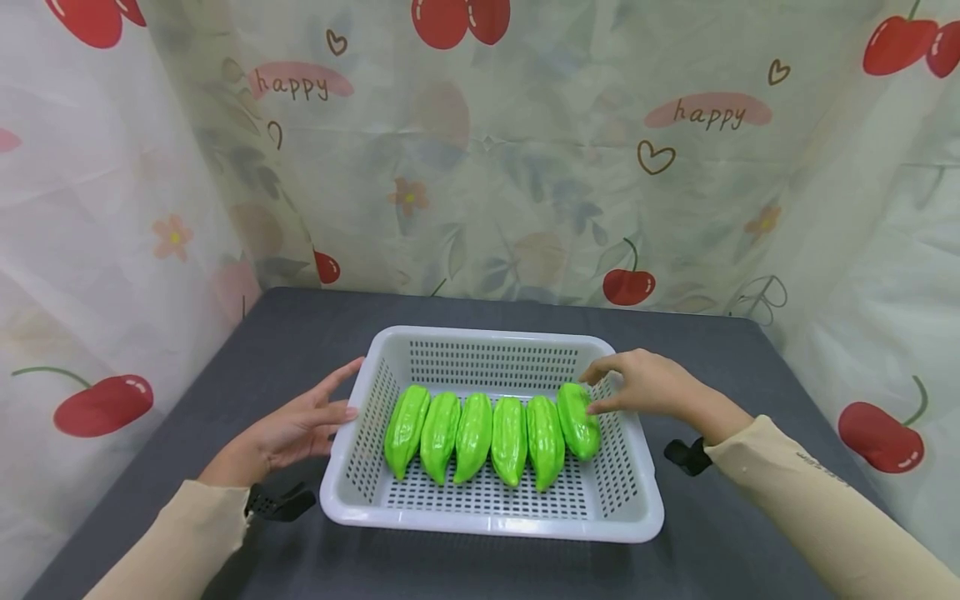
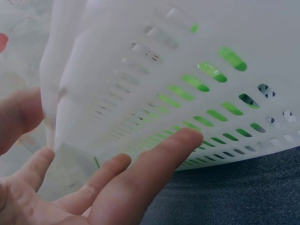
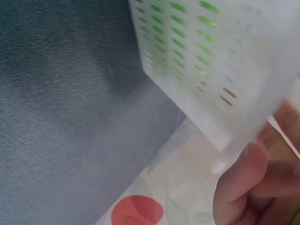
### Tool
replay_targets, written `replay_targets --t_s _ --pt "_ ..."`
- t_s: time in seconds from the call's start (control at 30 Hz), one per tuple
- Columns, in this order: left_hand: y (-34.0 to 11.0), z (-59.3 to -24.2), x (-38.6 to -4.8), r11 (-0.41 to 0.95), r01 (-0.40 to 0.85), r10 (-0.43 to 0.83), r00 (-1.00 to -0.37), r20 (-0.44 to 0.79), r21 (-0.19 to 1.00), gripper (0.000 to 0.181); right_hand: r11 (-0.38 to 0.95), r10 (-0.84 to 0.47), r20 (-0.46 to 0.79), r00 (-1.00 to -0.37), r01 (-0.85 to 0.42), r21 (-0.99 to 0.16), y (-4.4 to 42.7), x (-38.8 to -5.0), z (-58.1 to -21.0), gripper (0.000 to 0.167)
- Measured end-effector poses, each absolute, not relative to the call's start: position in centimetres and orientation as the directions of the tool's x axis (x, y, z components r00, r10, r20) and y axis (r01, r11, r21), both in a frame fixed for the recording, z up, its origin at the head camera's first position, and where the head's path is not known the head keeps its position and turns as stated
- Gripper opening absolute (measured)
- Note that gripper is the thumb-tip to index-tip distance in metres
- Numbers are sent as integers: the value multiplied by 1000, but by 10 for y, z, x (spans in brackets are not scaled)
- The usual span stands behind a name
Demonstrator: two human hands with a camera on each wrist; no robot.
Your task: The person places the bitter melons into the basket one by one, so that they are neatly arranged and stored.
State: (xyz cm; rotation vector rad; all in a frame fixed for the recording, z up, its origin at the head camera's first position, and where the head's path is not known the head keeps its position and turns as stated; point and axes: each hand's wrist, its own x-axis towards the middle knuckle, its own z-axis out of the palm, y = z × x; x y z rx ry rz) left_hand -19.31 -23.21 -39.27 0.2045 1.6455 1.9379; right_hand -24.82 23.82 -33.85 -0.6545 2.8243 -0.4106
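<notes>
Several glossy green, ridged fruits [image 1: 472, 437] lie in a row inside a white perforated plastic basket [image 1: 495, 527]. The rightmost green fruit [image 1: 576, 421] sits a little higher and tilts differently from its neighbours. My left hand [image 1: 303, 425] is spread at the basket's left side, with fingertips at its rim and thumb beside the slotted wall [image 2: 140, 61]. Over the right rim reaches my right hand [image 1: 637, 385], its curved index finger and thumb apart at the upper end of the rightmost fruit. The head view leaves unclear whether they touch it. Fruit shows green through the slots in both wrist views.
A dark grey table [image 1: 300, 333] carries the basket. Behind and at both sides hangs a pale curtain [image 1: 487, 167] printed with cherries and lettering. Black straps with small devices sit on both wrists, below beige sleeves [image 1: 180, 533].
</notes>
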Motion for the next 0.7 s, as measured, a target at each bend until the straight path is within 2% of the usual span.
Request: replay_targets --t_s 0.27,0.43,0.7 --pt "-233 -392 -193 -50 -318 518 -819 -248 947 85 840 -464 -90 -881 -405 -361 241 -245 -325 50" --pt "-234 -388 -192 19 -296 480 -835 -268 955 83 816 -462 -112 -880 -372 -443 248 -241 -315 51" --pt "-242 -360 -193 129 -228 385 -886 -260 965 74 763 -470 -87 -878 -354 -541 259 -235 -295 41"
